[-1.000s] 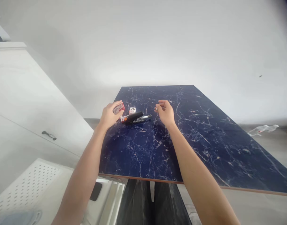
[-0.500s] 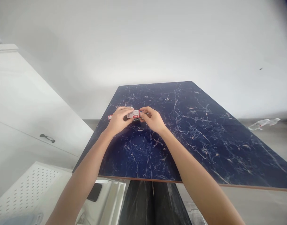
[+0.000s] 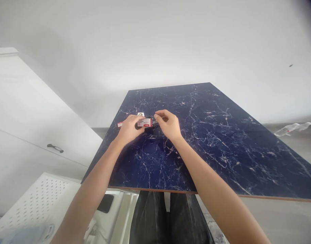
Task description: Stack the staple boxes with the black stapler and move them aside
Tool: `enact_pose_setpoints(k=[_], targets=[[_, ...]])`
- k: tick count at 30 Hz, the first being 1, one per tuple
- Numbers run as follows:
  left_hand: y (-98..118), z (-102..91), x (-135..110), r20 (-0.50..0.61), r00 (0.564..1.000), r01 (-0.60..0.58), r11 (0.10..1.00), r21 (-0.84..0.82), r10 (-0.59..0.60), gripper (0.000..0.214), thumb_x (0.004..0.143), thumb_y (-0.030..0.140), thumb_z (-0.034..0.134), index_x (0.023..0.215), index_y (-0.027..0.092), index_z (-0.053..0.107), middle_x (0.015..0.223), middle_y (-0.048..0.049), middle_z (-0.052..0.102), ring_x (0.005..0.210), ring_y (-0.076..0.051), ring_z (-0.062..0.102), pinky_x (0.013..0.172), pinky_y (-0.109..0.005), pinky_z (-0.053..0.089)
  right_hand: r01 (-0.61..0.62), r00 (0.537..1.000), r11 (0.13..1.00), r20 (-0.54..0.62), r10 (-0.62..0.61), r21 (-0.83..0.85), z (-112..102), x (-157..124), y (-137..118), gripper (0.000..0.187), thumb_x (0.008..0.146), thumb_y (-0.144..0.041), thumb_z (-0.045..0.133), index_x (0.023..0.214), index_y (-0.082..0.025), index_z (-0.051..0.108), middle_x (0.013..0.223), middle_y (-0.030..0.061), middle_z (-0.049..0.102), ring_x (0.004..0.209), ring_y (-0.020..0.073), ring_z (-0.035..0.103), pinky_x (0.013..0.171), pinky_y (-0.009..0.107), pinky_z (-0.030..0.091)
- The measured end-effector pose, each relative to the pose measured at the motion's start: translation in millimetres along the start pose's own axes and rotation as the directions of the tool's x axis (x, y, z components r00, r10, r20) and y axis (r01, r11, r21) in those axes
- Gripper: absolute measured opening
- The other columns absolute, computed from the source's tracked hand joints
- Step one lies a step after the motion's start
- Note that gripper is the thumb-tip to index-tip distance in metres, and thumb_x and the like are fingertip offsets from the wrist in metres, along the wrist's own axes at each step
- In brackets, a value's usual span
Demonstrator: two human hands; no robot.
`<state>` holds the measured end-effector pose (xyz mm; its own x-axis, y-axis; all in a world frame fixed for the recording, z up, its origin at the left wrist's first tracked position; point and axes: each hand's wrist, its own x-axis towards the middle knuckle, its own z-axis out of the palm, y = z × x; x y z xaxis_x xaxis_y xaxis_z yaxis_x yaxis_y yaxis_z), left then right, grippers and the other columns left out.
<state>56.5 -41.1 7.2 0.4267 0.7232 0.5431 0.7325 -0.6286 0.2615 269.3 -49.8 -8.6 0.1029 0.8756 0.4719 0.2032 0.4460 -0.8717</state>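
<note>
My left hand (image 3: 129,130) grips a small red-and-white carton (image 3: 146,122) between thumb and fingers, low over the dark blue marbled tabletop (image 3: 155,162). My right hand (image 3: 170,124) is just to the right of the carton, apart from it, its thumb and forefinger pinched together; what they hold, if anything, is too small to make out. A thin dark object with a shiny metal part (image 3: 154,123) shows below and right of the carton, partly hidden. Beyond the left fingers lies a white piece with a dark print (image 3: 140,114). Another red-and-white piece (image 3: 120,124) pokes out left of that hand.
A white cabinet with a dark handle (image 3: 55,148) stands at the left. Below the table's left front are a white perforated panel (image 3: 38,200) and a black phone-like slab (image 3: 105,203). A clear plastic bottle (image 3: 287,129) lies beyond the right edge. A wall rises behind.
My right hand has drawn away from the carton's right end, slightly up and right, uncovering the metal part. My left hand still holds the carton. The camera view has shifted a little.
</note>
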Motion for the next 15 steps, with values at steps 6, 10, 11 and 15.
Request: enact_pose_setpoints(k=[6, 10, 11, 15], targets=[[5.8, 7.1, 1.4, -0.062, 0.996, -0.06, 0.996, 0.061, 0.064, 0.038, 0.075, 0.01, 0.07, 0.11, 0.021, 0.065, 0.109, -0.0058, 0.071, 0.106, -0.028, 0.061, 0.095, -0.044, 0.051, -0.058, 0.998, 0.992, 0.035, 0.054, 0.114, 6.1, -5.4, -9.4, 0.018, 0.087, -0.039, 0.068, 0.091, -0.023, 0.072, 0.088, 0.0029, 0.077, 0.078, 0.0191, 0.073, 0.076, 0.032, 0.057], [8.9, 9.9, 0.9, -0.124, 0.99, -0.053, 0.995, 0.088, 0.064, 0.039, 0.072, 0.008, 0.071, 0.108, 0.02, 0.066, 0.11, -0.0069, 0.07, 0.105, -0.028, 0.06, 0.092, -0.042, 0.052, -0.027, 1.0, 1.0, -0.012, 0.027, -0.008, 7.5, -8.3, -12.6, 0.018, 0.086, -0.04, 0.069, 0.084, -0.022, 0.073, 0.084, 0.0021, 0.076, 0.073, 0.0174, 0.07, 0.074, 0.031, 0.054], [9.9, 10.3, 0.6, -0.132, 0.989, -0.046, 0.995, 0.093, 0.058, 0.039, 0.072, 0.008, 0.072, 0.108, 0.02, 0.066, 0.11, -0.007, 0.07, 0.105, -0.028, 0.06, 0.092, -0.042, 0.053, -0.021, 0.999, 0.999, -0.026, 0.02, -0.034, 7.5, -8.7, -13.5, 0.019, 0.086, -0.041, 0.069, 0.083, -0.022, 0.073, 0.083, 0.002, 0.076, 0.072, 0.0171, 0.069, 0.074, 0.031, 0.054], [15.2, 12.4, -0.5, -0.165, 0.986, 0.003, 0.994, 0.107, 0.015, 0.038, 0.072, 0.01, 0.073, 0.108, 0.021, 0.067, 0.109, -0.007, 0.07, 0.104, -0.029, 0.06, 0.09, -0.043, 0.053, -0.044, 0.996, 0.995, -0.083, 0.037, -0.085, 7.8, -9.3, -15.4, 0.023, 0.088, -0.044, 0.067, 0.083, -0.022, 0.072, 0.079, 0.0022, 0.075, 0.067, 0.0163, 0.066, 0.071, 0.031, 0.052]])
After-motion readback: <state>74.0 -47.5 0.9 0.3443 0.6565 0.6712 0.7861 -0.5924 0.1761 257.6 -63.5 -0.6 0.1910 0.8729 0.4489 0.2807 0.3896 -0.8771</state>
